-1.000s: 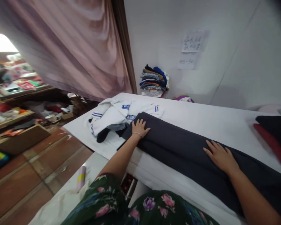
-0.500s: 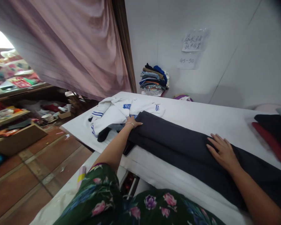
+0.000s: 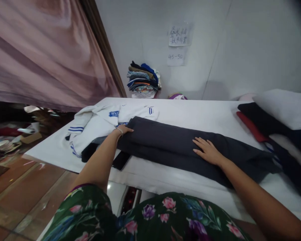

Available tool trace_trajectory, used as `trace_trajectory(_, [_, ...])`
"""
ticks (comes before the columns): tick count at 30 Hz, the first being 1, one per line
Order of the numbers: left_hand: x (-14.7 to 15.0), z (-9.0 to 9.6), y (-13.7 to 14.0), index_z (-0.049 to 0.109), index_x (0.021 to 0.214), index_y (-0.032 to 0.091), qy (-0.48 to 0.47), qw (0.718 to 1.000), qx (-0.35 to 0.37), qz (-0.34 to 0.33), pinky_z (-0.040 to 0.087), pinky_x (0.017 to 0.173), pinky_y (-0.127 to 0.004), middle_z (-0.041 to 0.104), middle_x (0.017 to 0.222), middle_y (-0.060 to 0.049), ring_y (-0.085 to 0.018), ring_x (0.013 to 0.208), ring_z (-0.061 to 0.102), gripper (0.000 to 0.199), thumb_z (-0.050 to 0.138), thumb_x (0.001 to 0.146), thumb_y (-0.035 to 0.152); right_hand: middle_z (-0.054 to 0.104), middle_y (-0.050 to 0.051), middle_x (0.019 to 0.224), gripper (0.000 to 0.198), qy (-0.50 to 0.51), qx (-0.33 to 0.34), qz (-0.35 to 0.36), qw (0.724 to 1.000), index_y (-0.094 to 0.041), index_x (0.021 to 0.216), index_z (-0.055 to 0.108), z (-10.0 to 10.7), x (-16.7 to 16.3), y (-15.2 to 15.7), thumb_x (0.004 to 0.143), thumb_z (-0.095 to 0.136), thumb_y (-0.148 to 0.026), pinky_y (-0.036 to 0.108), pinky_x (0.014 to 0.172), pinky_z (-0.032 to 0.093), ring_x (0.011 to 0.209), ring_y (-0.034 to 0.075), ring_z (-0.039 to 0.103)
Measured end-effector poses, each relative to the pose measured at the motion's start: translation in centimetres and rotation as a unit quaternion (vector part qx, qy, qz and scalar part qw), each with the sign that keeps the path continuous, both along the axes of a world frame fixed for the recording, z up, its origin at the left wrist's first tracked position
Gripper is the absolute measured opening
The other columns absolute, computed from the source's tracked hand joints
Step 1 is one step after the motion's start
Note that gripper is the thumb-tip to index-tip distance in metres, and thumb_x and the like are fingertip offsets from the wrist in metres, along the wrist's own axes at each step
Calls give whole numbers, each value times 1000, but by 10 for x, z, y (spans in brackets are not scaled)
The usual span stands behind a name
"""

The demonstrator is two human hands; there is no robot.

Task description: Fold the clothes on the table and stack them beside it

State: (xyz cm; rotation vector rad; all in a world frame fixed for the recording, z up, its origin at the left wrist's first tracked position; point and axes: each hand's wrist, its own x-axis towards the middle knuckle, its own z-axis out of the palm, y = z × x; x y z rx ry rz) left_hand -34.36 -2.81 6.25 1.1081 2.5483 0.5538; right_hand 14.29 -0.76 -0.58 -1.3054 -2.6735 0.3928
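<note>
A pair of dark grey trousers (image 3: 163,137), folded lengthwise, stretches across the white table. My left hand (image 3: 124,129), with a bracelet at its wrist, rests at the left end of the trousers; its thumb is stretched out on the cloth and its other fingers show only in part. Flat on the middle of the trousers lies my right hand (image 3: 207,150), fingers spread. Beside my left hand is a white top with blue stripes and blue lettering (image 3: 97,125). A black phone-like slab (image 3: 121,160) sits partly under the trousers' near edge.
The white table (image 3: 190,112) backs onto a pale wall with handwritten paper signs (image 3: 177,55). A stack of folded clothes (image 3: 143,78) stands behind it. Black and red garments (image 3: 256,129) lie at the right. A pink curtain (image 3: 52,50) hangs at the left, over a tiled floor.
The view has swung to the right, so everything sits further left in it and more of the garments at the right shows. Both hands stay on the trousers.
</note>
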Motion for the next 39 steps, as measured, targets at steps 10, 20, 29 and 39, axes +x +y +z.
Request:
trace_trajectory(10, [29,51,-4,60,117,8,20,1000,9,-16,54,83,-33,69,108,-14,-28,100,65,59,78,63,25,36,7,150,49,11,-10,117,993,-28,136,49,17,-49,-6,91,43,-48,55,112,18,141,26,24])
trace_trajectory(20, [159,170,-5,60,113,18,79,972,85,-202,54,77,-30,69,98,-5,-21,87,66,46,72,69,25,37,9,149,49,22,17,116,993,-27,135,50,3,-49,-5,91,43,-47,57,110,19,140,29,25])
trace_trajectory(29, [345,170,29,61,119,16,258,842,1,-474,48,87,-31,66,113,-11,-26,105,60,55,68,64,20,43,14,144,48,34,63,111,991,-21,132,54,3,-51,-10,90,47,-44,58,107,22,136,32,32])
trace_trajectory(39, [473,114,45,66,115,10,295,792,-83,-528,52,83,-35,66,115,-17,-30,105,62,49,66,66,15,48,12,141,49,124,78,23,989,-14,134,52,3,-53,-30,88,48,-28,47,112,27,134,29,37])
